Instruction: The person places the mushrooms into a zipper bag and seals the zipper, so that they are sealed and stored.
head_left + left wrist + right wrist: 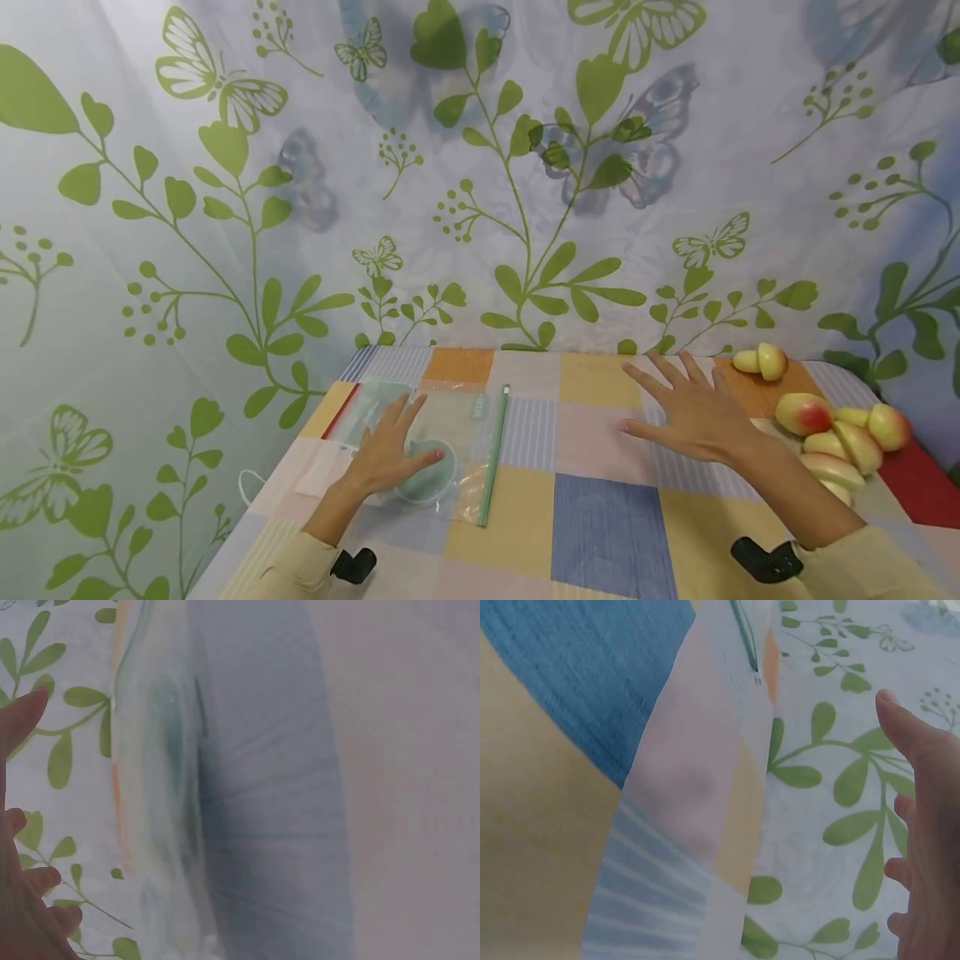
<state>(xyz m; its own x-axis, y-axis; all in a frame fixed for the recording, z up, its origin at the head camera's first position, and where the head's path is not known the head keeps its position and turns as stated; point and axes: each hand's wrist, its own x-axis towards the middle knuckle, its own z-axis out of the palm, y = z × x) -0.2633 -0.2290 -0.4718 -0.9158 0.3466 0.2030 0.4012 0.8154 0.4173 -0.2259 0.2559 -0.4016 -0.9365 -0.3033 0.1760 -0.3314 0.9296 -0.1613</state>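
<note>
My left hand [386, 454], fingers spread, is above a clear zip bag [461, 425] with a green slider strip [495, 454] along its right side. A round pale green item [429, 479] shows through the bag, partly covered by that hand. To the right, my right hand [686, 408] hangs over the table with its fingers straight and apart, holding nothing. Yellow-and-red fruit-like pieces [802, 414] lie in a cluster to its right. In both wrist views, the left hand [30, 900] and the right hand [934, 832] appear at the frame edge, holding nothing.
A patchwork cloth [607, 533] covers the table. Near the back right edge lies a separate yellow piece [770, 362]. At the left, a red strip [341, 410] edges a second clear bag. A leaf-and-butterfly curtain [525, 208] hangs behind the table.
</note>
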